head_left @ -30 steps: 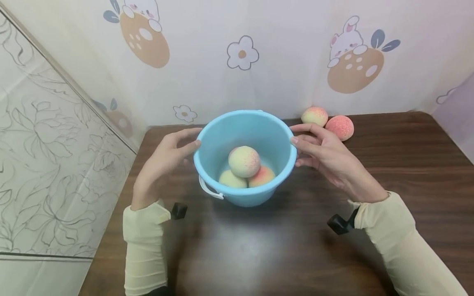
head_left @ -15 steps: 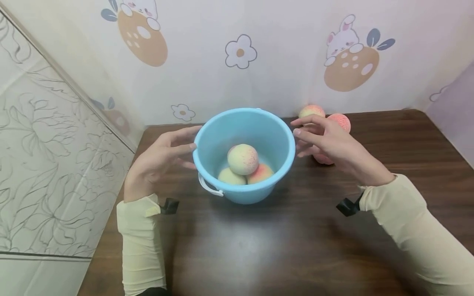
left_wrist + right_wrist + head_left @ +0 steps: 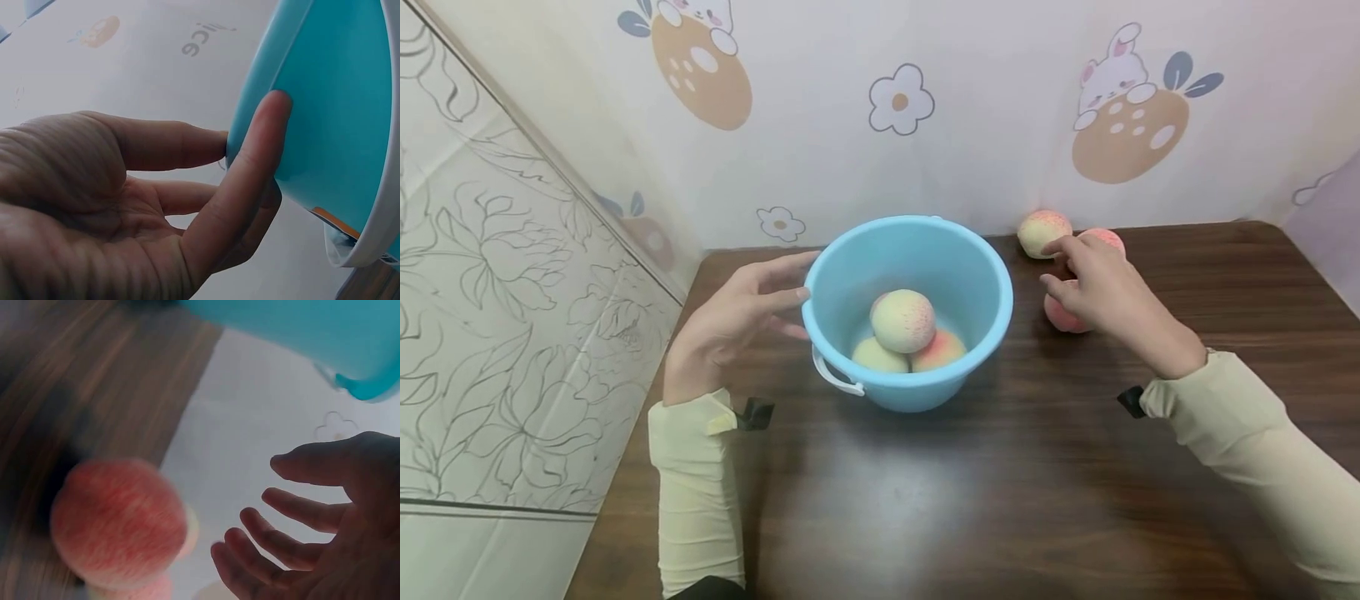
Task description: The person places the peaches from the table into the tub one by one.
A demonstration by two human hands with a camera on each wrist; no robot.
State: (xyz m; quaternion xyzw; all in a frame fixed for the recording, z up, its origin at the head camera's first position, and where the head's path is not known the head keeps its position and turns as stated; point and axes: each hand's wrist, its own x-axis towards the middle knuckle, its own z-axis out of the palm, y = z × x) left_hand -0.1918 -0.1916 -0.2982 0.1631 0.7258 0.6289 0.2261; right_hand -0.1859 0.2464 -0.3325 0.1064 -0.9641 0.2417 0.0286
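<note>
A light blue bucket (image 3: pixel 917 393) stands upright with several toy-like peaches inside; a pale yellow peach (image 3: pixel 902 322) tops the pile. My left hand (image 3: pixel 726 321) touches the bucket's left rim and outer wall, thumb and fingers extended, as the left wrist view (image 3: pixel 212 206) also shows. Over the right side of the table, my right hand (image 3: pixel 1108 287) hovers among loose peaches with its fingers spread and holding nothing. Partly under it is a pink peach (image 3: pixel 1062 310), seen large and apart from the fingers as a red peach (image 3: pixel 119 525) in the right wrist view.
Near the wall are a yellow-pink peach (image 3: pixel 1045 233) and a pink peach (image 3: pixel 1107 239), partly covered by the right hand. A white handle (image 3: pixel 835 377) hangs at the bucket's front left. A patterned wall (image 3: pixel 985 125) bounds the dark wooden table (image 3: pixel 887 517).
My right hand has left the bucket's right rim and moved right to the loose peaches. The front pink peach has come into sight. My left hand stays at the bucket.
</note>
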